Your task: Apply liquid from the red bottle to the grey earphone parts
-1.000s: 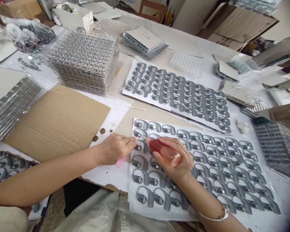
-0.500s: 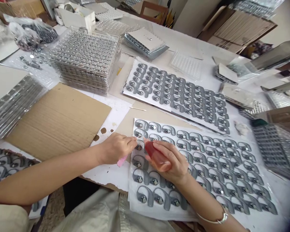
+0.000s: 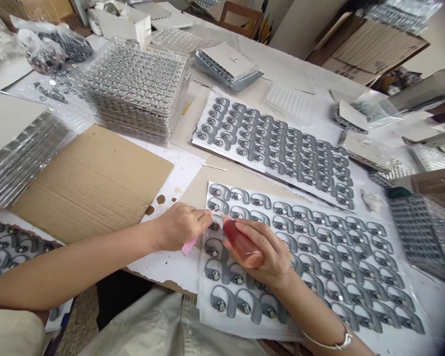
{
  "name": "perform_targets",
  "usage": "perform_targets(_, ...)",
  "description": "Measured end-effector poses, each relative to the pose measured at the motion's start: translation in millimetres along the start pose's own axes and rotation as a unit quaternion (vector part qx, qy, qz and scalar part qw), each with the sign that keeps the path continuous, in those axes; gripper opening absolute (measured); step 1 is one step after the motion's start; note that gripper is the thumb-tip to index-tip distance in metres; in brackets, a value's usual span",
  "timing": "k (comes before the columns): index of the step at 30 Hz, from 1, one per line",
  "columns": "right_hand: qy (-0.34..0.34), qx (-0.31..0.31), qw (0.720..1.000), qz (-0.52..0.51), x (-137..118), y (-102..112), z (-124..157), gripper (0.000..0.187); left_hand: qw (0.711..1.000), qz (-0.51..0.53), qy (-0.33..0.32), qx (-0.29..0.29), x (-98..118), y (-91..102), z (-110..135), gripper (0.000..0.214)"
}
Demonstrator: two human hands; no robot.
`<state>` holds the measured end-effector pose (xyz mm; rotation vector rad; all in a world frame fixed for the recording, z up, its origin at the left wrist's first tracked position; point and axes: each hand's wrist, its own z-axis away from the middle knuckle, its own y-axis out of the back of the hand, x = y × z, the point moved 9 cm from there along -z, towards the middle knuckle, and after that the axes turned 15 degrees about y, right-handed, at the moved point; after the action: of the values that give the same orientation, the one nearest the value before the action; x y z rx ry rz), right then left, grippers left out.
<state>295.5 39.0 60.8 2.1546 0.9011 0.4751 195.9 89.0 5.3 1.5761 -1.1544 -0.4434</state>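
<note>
My left hand (image 3: 178, 227) pinches a slim pink-handled tool (image 3: 190, 244), whose fine tip reaches a grey hook-shaped part with a metal centre (image 3: 215, 226). My right hand (image 3: 267, 252) is shut around a translucent red plastic bottle (image 3: 243, 243), its narrow end tilted down beside that part. Both hands are over a white sheet (image 3: 282, 332) carrying rows of these grey parts. My hands hide a few parts near the sheet's left side. A thin clear sliver shows near the tool's tip.
A second sheet of grey parts (image 3: 270, 148) lies beyond. At the back left stands a stack of clear blister trays (image 3: 133, 89). A cardboard sheet (image 3: 92, 183) lies left of my hands, and a dark-gridded tray stack (image 3: 419, 232) stands to the right.
My right hand has shifted left, and the bottle now tilts more steeply. My left hand stays near the same part. The view has drifted slightly.
</note>
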Motion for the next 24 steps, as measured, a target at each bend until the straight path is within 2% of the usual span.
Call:
perform_targets(9,0.003,0.001,1.0,-0.011,-2.7,-0.6,-2.6,0.055,1.0,0.019,0.01,-0.019,-2.6,-1.4,0.9,0.015)
perform_targets(17,0.008,0.006,1.0,-0.01,-4.1,-2.3,-1.2,0.053,1.0,0.014,0.013,-0.005,-3.3,-0.1,0.1,0.011)
perform_targets(24,-0.039,0.03,0.998,-0.037,7.4,-1.7,7.3,0.045,0.995,0.078,0.054,0.014,-13.9,4.7,-3.7,0.015)
